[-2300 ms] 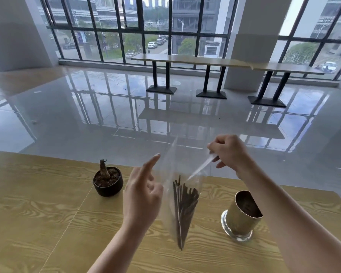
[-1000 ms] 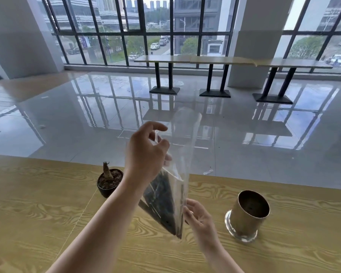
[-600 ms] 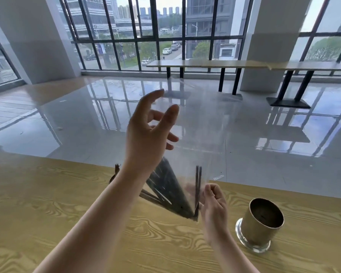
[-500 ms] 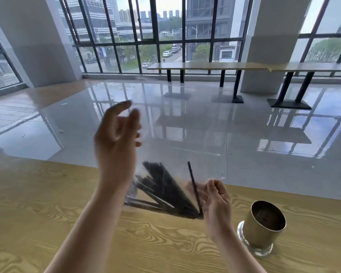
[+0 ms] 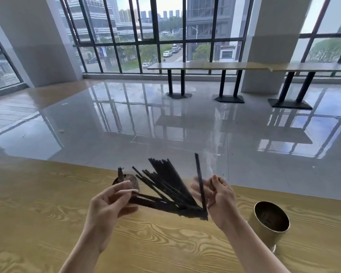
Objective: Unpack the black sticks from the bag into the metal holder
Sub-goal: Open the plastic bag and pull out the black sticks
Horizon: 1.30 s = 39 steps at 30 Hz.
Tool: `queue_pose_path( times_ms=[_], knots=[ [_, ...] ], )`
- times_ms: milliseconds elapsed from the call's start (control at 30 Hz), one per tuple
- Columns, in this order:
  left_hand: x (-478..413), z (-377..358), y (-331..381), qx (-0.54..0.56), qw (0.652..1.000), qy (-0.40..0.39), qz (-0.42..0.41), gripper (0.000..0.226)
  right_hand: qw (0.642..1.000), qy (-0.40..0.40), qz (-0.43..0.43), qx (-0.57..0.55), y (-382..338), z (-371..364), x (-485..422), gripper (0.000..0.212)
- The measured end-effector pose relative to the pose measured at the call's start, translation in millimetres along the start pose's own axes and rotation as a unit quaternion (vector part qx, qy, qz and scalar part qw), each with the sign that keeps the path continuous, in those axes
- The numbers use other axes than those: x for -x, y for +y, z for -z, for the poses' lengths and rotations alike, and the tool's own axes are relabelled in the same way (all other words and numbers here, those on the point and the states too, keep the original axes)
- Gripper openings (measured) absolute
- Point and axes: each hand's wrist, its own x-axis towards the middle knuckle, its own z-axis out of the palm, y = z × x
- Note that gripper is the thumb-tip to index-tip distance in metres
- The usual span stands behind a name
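Many black sticks [image 5: 165, 191] fan out over the surface [image 5: 37, 213]; the left hand [image 5: 109, 208] pinches their spread tips with its fingers [image 5: 124, 193], and the right hand [image 5: 220, 200] clasps the gathered ends near the metal holder [image 5: 268, 231].

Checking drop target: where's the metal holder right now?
Head view, lower right: the metal holder stands on the wooden table, just right of the right hand, which grips the fanned black sticks.

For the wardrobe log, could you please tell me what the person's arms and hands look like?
The left hand and right hand are bare, without gloves; no ring, watch or bracelet shows. The left forearm and right forearm are bare too, with no sleeve in view.
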Motion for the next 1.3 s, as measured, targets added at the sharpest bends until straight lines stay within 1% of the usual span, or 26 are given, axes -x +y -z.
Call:
queue_pose_path(
  times_ms=[133, 233, 333, 400, 433, 500, 533, 600, 633, 667, 767, 867, 967, 1100, 1200, 1300],
  knots=[
    [-7.9, -37.3, 37.0, -0.084, 0.993, 0.010, -0.080, 0.022, 0.999, 0.017, -0.040, 0.007, 11.2, 8.2, 0.4, 0.026],
    [-13.5, -71.4, 64.6, -0.159, 0.977, -0.015, -0.138, 0.023, 0.996, 0.036, -0.072, -0.024, 20.9, 7.4, 0.9, 0.034],
    [-10.7, -102.9, 86.7, -0.229, 0.954, -0.049, -0.187, 0.025, 0.993, 0.057, -0.082, -0.061, 23.1, 2.4, 0.0, 0.027],
    [-5.5, -114.2, 94.5, -0.242, 0.945, -0.056, -0.212, 0.023, 0.992, 0.046, -0.086, -0.083, 24.5, 0.8, -1.8, 0.023],
    [-2.8, -116.8, 96.0, -0.238, 0.945, -0.061, -0.217, 0.022, 0.991, 0.038, -0.086, -0.091, 25.3, 0.7, -3.2, 0.025],
    [0.8, -116.4, 95.3, -0.218, 0.950, -0.065, -0.213, 0.023, 0.990, 0.018, -0.090, -0.104, 25.1, -0.8, -5.8, 0.037],
    [2.4, -115.1, 94.6, -0.217, 0.950, -0.058, -0.218, 0.024, 0.989, -0.002, -0.103, -0.109, 24.6, -1.8, -6.1, 0.048],
    [1.3, -114.9, 92.3, -0.238, 0.947, -0.041, -0.212, 0.022, 0.985, -0.047, -0.142, -0.087, 25.4, -2.3, -5.6, 0.069],
    [-0.6, -115.2, 90.6, -0.244, 0.949, -0.029, -0.198, 0.021, 0.983, -0.067, -0.155, -0.077, 26.0, -4.5, -5.3, 0.073],
    [-1.8, -115.1, 89.4, -0.244, 0.951, -0.012, -0.188, 0.020, 0.982, -0.076, -0.161, -0.069, 28.9, -6.4, -4.9, 0.072],
    [-7.2, -115.1, 91.3, -0.274, 0.939, 0.039, -0.203, 0.020, 0.987, -0.037, -0.144, -0.063, 40.3, -9.8, -7.5, 0.055],
    [-6.1, -108.8, 93.2, -0.274, 0.938, 0.031, -0.208, 0.017, 0.991, -0.003, -0.118, -0.067, 53.7, -5.7, -11.5, 0.043],
    [-4.3, -104.1, 94.5, -0.289, 0.936, 0.015, -0.200, 0.016, 0.989, -0.001, -0.116, -0.094, 56.8, -6.2, -14.8, 0.033],
    [2.8, -93.7, 96.2, -0.287, 0.934, 0.020, -0.213, 0.014, 0.986, -0.005, -0.099, -0.132, 56.2, -8.4, -17.4, 0.030],
    [8.9, -87.1, 99.2, -0.280, 0.932, 0.007, -0.229, 0.016, 0.981, -0.009, -0.123, -0.147, 58.4, -14.3, -16.6, 0.033],
    [9.3, -79.6, 95.8, -0.275, 0.936, 0.022, -0.219, 0.015, 0.981, -0.015, -0.129, -0.146, 60.1, -22.1, -13.8, 0.032]
  ],
)
